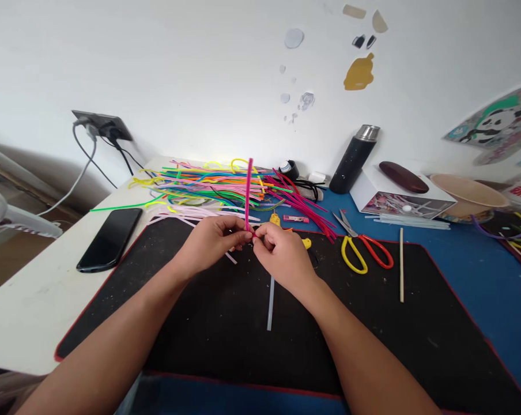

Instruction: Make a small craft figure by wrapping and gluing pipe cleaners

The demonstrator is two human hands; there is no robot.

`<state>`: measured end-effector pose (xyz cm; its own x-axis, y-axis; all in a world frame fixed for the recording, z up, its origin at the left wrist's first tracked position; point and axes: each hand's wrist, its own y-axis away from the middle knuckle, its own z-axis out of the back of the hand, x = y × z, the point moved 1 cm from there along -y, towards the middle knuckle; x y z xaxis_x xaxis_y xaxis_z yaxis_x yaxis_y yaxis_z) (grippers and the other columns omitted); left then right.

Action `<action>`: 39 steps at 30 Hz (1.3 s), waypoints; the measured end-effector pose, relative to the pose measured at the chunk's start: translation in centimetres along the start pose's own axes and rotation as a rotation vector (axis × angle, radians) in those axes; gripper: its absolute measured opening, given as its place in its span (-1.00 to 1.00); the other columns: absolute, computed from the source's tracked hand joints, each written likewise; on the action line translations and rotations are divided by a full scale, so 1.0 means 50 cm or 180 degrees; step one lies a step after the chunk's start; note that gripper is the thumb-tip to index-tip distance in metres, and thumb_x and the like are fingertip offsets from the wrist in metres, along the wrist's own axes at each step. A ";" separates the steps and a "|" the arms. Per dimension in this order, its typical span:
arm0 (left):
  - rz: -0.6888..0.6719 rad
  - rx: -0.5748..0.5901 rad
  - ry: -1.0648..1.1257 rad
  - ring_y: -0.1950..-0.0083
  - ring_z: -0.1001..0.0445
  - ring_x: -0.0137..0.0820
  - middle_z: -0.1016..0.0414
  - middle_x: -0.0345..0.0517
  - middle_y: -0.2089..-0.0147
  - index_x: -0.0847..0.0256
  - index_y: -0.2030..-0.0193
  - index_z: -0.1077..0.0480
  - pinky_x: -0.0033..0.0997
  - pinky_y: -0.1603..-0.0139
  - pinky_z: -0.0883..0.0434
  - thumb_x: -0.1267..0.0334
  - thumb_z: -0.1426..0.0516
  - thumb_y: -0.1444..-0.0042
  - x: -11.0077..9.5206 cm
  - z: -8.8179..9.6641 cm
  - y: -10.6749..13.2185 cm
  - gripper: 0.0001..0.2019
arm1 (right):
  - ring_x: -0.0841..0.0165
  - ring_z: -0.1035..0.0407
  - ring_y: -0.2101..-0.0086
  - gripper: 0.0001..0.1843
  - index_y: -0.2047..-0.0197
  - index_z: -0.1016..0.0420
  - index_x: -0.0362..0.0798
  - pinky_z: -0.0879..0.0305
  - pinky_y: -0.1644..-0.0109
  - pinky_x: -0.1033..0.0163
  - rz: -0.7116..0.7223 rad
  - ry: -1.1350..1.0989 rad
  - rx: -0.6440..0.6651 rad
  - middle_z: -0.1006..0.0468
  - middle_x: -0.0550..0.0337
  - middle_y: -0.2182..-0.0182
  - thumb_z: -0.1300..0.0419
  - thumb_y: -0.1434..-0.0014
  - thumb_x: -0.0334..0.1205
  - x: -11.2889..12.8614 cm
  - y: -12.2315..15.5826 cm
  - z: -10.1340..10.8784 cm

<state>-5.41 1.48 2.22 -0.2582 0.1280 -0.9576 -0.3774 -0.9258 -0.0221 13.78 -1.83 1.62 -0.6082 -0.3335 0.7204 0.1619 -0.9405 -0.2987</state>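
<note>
My left hand (212,239) and my right hand (282,253) meet over the black mat (226,334), both pinched on the lower end of a pink pipe cleaner (248,193) that stands upright between them. Just behind the hands lies a big heap of coloured pipe cleaners (212,184), with a bundle of dark pink ones (306,204) to its right. A clear glue stick (270,302) lies on the mat below my right hand. A small yellow item (306,243) peeks out beside my right hand.
A black phone (110,238) lies at the left on the white table. Yellow-and-red scissors (364,245) and a thin wooden stick (401,265) lie at the right. A black flask (353,158), a white box (399,199) and a bowl (468,190) stand at the back right.
</note>
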 end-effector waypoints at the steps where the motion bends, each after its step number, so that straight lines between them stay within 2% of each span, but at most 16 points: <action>1: 0.0009 0.0023 0.0047 0.40 -0.51 -0.43 -0.57 -0.20 0.41 0.22 0.29 -0.60 -0.47 0.34 -0.43 0.01 -0.36 -0.15 -0.001 0.000 0.000 -0.72 | 0.44 -0.14 0.60 -0.93 0.31 -0.47 0.01 0.00 0.41 0.27 -0.0012 -0.0021 0.0000 -0.28 0.42 0.64 -0.20 -0.24 -0.25 0.000 0.000 -0.001; 6: 0.0209 0.0069 0.0764 0.41 -0.51 -0.44 -0.58 -0.18 0.39 0.24 0.29 -0.59 -0.45 0.32 -0.49 -0.03 -0.43 -0.05 -0.008 -0.009 -0.004 -0.65 | 0.43 -0.20 0.58 -0.93 0.27 -0.48 0.01 -0.04 0.42 0.28 -0.0164 -0.0334 -0.0066 -0.32 0.41 0.62 -0.20 -0.26 -0.21 0.003 0.001 0.000; 12: 0.0545 -0.0205 0.1827 0.44 -0.51 -0.48 -0.62 -0.13 0.40 0.27 0.36 -0.58 -0.49 0.36 -0.49 0.01 -0.54 0.13 -0.012 -0.038 -0.008 -0.60 | 0.40 -0.29 0.54 -0.85 0.25 -0.49 0.01 -0.14 0.40 0.28 -0.0375 -0.0752 -0.0161 -0.48 0.32 0.54 -0.18 -0.31 -0.13 0.012 -0.002 0.009; 18: 0.0596 -0.0280 0.2241 0.45 -0.50 -0.49 -0.63 -0.10 0.41 0.28 0.37 -0.59 -0.50 0.37 -0.48 0.10 -0.55 0.11 -0.007 -0.048 -0.009 -0.65 | 0.41 -0.31 0.54 -0.84 0.23 -0.49 0.00 -0.16 0.42 0.29 -0.0443 -0.1007 -0.0160 -0.55 0.27 0.49 -0.19 -0.32 -0.11 0.013 -0.001 0.008; 22: 0.0596 -0.0215 0.2107 0.44 -0.51 -0.47 -0.64 -0.08 0.39 0.29 0.38 -0.60 -0.48 0.37 -0.48 0.07 -0.55 0.12 -0.002 -0.043 -0.009 -0.64 | 0.42 -0.26 0.57 -0.87 0.26 -0.48 0.00 -0.13 0.45 0.30 -0.0420 -0.0907 -0.0215 -0.46 0.34 0.57 -0.20 -0.30 -0.15 0.011 -0.002 0.011; 27: 0.0431 -0.0128 0.1553 0.41 -0.52 -0.44 -0.67 -0.03 0.34 0.28 0.36 -0.62 -0.44 0.34 -0.50 -0.08 -0.49 0.03 -0.012 -0.031 -0.007 -0.59 | 0.44 -0.18 0.60 -0.88 0.33 -0.44 0.01 -0.08 0.46 0.29 -0.0374 -0.0625 -0.0255 -0.32 0.41 0.63 -0.20 -0.26 -0.19 0.012 -0.003 0.016; 33: 0.0173 -0.0252 0.0804 0.40 -0.52 -0.38 -0.65 -0.05 0.36 0.26 0.34 -0.61 -0.40 0.34 -0.49 -0.16 -0.43 -0.02 -0.028 -0.020 -0.002 -0.55 | 0.44 -0.18 0.59 -0.89 0.32 -0.42 0.01 -0.07 0.43 0.29 -0.0190 -0.0435 -0.0207 -0.29 0.43 0.63 -0.17 -0.27 -0.22 0.009 -0.002 0.016; 39: -0.0102 -0.0449 -0.0271 0.46 -0.46 -0.40 -0.58 -0.15 0.46 0.22 0.30 -0.63 -0.44 0.40 -0.37 -0.05 -0.31 -0.18 -0.022 -0.014 0.006 -0.67 | 0.41 -0.19 0.56 -0.93 0.28 -0.46 0.02 -0.04 0.39 0.27 -0.0006 0.0121 -0.0155 -0.33 0.39 0.61 -0.17 -0.27 -0.24 0.006 0.000 0.011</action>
<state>-4.62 0.83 3.09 -0.3246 0.1824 -0.9281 -0.2596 -0.9607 -0.0981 14.05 -1.98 2.17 -0.6377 -0.3281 0.6969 0.1231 -0.9366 -0.3282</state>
